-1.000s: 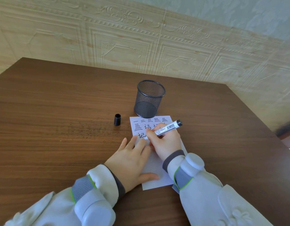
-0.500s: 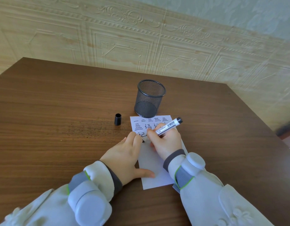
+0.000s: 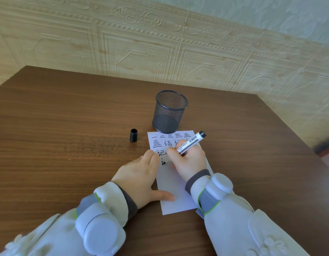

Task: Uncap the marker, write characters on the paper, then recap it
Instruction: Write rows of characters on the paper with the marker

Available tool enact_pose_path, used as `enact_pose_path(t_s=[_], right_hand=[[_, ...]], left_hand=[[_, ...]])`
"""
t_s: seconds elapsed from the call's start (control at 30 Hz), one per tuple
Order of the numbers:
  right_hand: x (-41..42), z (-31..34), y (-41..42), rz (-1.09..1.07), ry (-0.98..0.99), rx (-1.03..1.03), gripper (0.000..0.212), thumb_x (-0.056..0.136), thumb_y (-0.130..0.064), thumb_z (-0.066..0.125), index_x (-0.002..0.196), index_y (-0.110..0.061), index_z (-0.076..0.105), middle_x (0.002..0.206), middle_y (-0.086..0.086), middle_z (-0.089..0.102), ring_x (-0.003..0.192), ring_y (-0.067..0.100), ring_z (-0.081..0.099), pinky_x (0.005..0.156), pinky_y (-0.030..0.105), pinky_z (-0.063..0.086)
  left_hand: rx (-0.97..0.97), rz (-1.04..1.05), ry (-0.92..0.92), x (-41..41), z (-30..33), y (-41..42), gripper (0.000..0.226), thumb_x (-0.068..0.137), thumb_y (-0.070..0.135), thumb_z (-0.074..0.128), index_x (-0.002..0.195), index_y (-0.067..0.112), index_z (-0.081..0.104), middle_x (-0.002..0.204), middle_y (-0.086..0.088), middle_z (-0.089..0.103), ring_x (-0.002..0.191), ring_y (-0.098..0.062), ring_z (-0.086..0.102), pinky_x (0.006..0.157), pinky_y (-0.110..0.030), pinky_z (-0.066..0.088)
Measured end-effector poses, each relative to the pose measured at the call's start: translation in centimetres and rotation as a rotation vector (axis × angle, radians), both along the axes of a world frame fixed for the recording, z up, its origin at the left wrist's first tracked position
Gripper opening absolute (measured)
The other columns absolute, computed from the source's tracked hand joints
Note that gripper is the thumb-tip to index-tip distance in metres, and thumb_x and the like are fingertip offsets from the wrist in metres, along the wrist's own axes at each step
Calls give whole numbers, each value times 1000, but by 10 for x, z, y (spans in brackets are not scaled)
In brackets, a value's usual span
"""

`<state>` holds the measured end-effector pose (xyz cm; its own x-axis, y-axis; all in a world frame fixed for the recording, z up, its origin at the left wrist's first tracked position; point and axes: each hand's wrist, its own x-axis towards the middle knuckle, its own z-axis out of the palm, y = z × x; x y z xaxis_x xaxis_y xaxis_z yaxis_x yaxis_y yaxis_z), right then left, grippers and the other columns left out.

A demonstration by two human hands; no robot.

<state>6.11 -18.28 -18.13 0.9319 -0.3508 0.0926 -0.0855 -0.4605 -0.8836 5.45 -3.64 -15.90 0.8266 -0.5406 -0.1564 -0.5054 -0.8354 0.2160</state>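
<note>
1. The marker (image 3: 191,143), white-barrelled with a black end and a barcode label, is uncapped and slants from upper right down to lower left, just right of frame centre, its tip on the paper.
2. The cap (image 3: 133,135), a short black tube, stands upright with its opening up, left of the paper.
3. The paper (image 3: 175,185), a white sheet, lies flat at centre, with rows of black characters across its upper part.
</note>
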Motion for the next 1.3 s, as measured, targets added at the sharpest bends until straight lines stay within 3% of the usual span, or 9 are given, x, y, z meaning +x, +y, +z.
enact_pose_path(t_s=[0.17, 0.27, 0.4, 0.57, 0.8, 0.97, 1.1, 1.23, 1.3], right_hand=[[-1, 3, -1, -46, -3, 21, 28, 75, -18, 62, 57, 0, 51, 52, 13, 53, 50, 18, 45, 51, 27, 41], [-2, 5, -1, -81, 5, 63, 25, 78, -17, 64, 60, -2, 57, 59, 18, 65, 52, 19, 53, 53, 34, 51], [-1, 3, 0, -91, 26, 18, 31, 82, -18, 64, 53, -9, 55, 49, 6, 60, 47, 14, 52, 53, 33, 52], [0, 2, -3, -158, 15, -24, 28, 80, -19, 63, 64, 3, 58, 60, 18, 65, 60, 33, 60, 64, 42, 55], [-3, 6, 2, -106, 35, 5, 27, 80, -16, 63, 61, 2, 56, 50, 8, 57, 47, 16, 53, 58, 43, 55], [0, 3, -2, -175, 28, -42, 27, 75, -20, 62, 65, 4, 58, 60, 22, 62, 60, 37, 57, 61, 44, 55], [0, 3, -3, -166, 28, -48, 26, 76, -18, 60, 67, 6, 58, 64, 24, 62, 66, 39, 59, 63, 46, 56], [-1, 5, -3, -153, 29, -40, 26, 78, -16, 60, 69, 8, 57, 64, 25, 62, 64, 38, 56, 59, 36, 52], [-2, 6, -2, -141, 52, -41, 25, 78, -15, 59, 66, 8, 56, 52, 13, 58, 58, 30, 53, 51, 27, 44]], left_hand=[[5, -1, -7, -1, 1, 0, 77, 64, 79, 52, 112, 21, 34, 99, 9, 29, 78, -8, 38, 49, -16, 23], [3, -1, -9, -1, 0, 0, 78, 64, 80, 52, 113, 21, 35, 99, 10, 28, 79, -8, 38, 49, -15, 23], [5, -3, -14, -1, 0, 0, 78, 65, 80, 51, 113, 21, 35, 98, 10, 27, 79, -8, 38, 48, -14, 22], [8, -6, -10, -1, 1, 0, 77, 66, 79, 52, 113, 20, 35, 98, 9, 27, 79, -9, 38, 48, -15, 20], [4, -2, -10, 0, 0, -1, 79, 65, 80, 51, 115, 21, 36, 98, 10, 27, 79, -7, 39, 49, -13, 23], [1, -3, 5, 0, 0, -1, 80, 65, 79, 52, 117, 20, 35, 109, 8, 36, 81, -7, 40, 50, -13, 24], [6, -3, 9, -1, 0, -1, 81, 65, 79, 52, 118, 20, 35, 114, 7, 37, 82, -8, 40, 50, -12, 24], [13, 0, 3, -1, 0, 0, 82, 65, 79, 52, 119, 19, 35, 115, 6, 36, 82, -7, 40, 50, -13, 24], [12, -4, 5, -1, 0, -1, 82, 66, 79, 52, 120, 19, 35, 115, 6, 36, 82, -8, 39, 50, -15, 25]])
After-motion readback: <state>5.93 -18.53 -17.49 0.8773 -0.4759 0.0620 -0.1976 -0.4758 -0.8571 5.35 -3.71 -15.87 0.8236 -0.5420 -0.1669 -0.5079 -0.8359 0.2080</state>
